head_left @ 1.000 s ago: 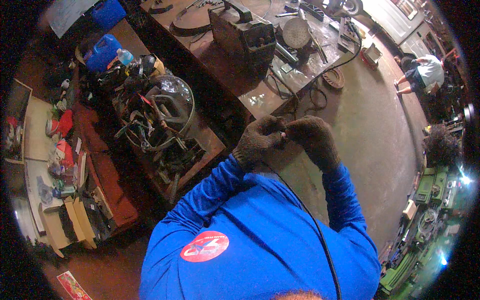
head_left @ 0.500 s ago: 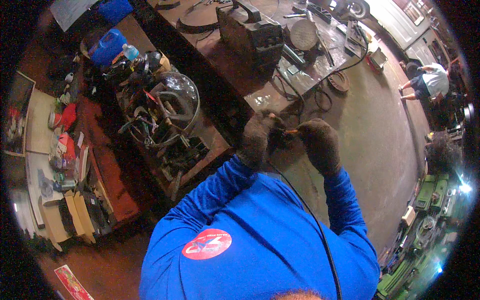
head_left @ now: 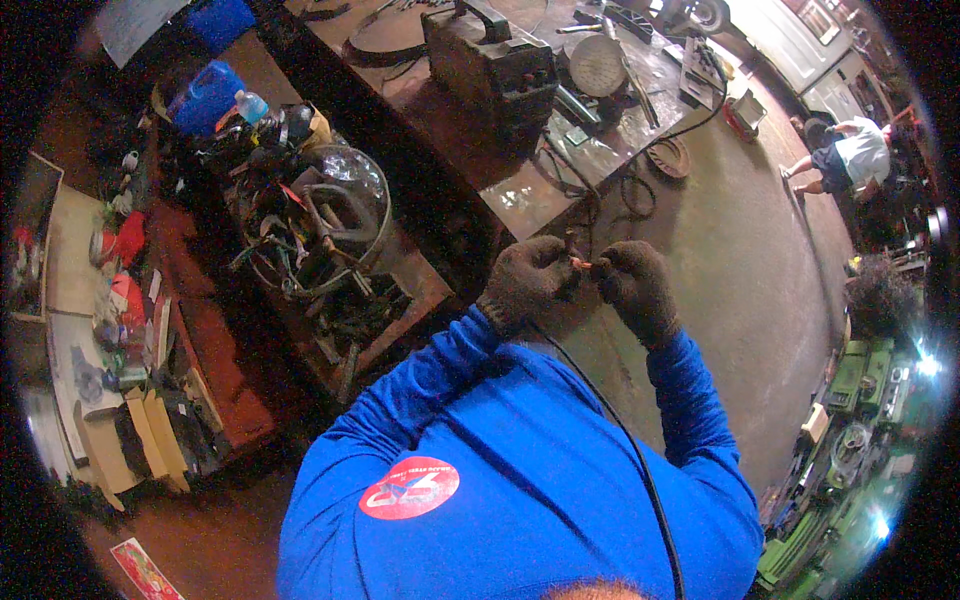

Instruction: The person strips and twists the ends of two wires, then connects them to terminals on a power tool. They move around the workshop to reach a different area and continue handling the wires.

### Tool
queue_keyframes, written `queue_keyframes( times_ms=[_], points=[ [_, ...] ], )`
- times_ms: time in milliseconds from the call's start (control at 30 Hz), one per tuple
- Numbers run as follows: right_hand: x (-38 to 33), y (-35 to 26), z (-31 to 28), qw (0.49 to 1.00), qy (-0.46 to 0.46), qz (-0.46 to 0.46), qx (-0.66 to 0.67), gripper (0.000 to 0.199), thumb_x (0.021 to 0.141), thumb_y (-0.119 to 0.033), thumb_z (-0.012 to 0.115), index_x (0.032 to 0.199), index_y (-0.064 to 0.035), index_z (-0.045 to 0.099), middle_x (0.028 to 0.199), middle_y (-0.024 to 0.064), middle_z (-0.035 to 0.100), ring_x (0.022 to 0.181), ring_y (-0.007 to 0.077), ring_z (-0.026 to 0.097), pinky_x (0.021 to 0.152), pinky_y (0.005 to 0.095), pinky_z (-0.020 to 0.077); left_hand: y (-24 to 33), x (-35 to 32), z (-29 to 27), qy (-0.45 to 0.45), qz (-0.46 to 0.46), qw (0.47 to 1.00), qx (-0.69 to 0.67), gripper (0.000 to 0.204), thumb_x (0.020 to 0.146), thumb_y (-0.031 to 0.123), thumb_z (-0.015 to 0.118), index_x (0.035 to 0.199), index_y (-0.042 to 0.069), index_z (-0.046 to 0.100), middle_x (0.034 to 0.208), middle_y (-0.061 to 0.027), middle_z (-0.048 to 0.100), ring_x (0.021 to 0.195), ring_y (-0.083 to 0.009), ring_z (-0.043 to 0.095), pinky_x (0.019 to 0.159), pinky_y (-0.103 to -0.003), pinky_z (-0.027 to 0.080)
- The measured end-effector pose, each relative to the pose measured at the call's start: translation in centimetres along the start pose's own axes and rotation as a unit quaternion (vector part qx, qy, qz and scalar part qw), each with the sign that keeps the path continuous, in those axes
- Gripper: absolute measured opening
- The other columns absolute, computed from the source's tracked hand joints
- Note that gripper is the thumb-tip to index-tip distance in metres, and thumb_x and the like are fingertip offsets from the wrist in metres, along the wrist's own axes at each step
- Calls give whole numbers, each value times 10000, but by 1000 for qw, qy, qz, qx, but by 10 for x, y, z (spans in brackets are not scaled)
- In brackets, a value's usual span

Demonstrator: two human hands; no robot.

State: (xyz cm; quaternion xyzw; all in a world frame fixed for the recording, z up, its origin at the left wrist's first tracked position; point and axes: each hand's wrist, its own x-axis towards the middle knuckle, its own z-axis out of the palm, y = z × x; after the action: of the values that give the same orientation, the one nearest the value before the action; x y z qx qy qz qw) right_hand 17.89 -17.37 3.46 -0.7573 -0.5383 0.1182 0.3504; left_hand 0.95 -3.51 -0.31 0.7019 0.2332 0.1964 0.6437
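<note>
We find the left grip and right grip pinching a copper-coloured piece between them; black cable trails bodyward, tabletop ahead.

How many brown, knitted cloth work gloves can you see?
2. One brown knitted glove is on the left hand, and the other is on the right hand. More may be hidden in the dark jumble at left.

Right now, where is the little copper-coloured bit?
In the head view, the little copper-coloured bit is right of centre, between the gloved left hand and gloved right hand, just above the blue shirt in the picture.
</note>
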Motion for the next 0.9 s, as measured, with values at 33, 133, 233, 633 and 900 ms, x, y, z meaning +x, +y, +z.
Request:
queue_keyframes(
  times_ms=[33, 133, 233, 633, 900],
  points=[
    [-1, 7, 1, 1000, -10, 13, 15, 129, 871, -126, 788, 955, -40, 741, 827, 131, 699, 791, 296, 707, 706, 403, 555, -4, 0, 3, 25, 21, 999, 31, 240, 956, 241, 709, 1001, 9, 753, 907, -73, 744, 818, -138, 677, 725, -317, 541],
    [7, -17, -1, 998, 43, -37, -3, 176, 860, -144, 786, 1012, -64, 747, 837, 138, 702, 810, 307, 710, 711, 411, 558, 2, 3, -5, 9, -39, 999, -4, 265, 930, 250, 731, 975, -11, 740, 864, -73, 727, 795, -125, 662, 706, -319, 538],
    [17, -44, -14, 989, -5, -133, -66, 236, 834, -155, 773, 1061, -96, 751, 873, 143, 714, 850, 337, 710, 724, 433, 563, 1, 1, -12, -33, -96, 992, -78, 267, 941, 247, 722, 964, -19, 735, 842, -64, 721, 773, -130, 655, 705, -317, 539],
    [-3, -33, -14, 990, -129, 44, 21, 121, 926, -203, 703, 938, -98, 763, 792, 121, 692, 723, 320, 670, 649, 454, 545, 0, -14, -6, -35, 63, 995, -62, 172, 917, 191, 759, 986, 36, 730, 941, -119, 721, 874, -219, 706, 767, -379, 567],
    [-25, -16, -18, 907, -204, 240, 278, 271, 888, -241, 805, 1033, -43, 690, 904, 107, 721, 781, 253, 682, 669, 389, 559, 5, -13, -7, 42, 293, 942, 157, 181, 872, 181, 743, 1005, 62, 709, 978, -182, 705, 886, -398, 688, 752, -443, 561]
  ],
)
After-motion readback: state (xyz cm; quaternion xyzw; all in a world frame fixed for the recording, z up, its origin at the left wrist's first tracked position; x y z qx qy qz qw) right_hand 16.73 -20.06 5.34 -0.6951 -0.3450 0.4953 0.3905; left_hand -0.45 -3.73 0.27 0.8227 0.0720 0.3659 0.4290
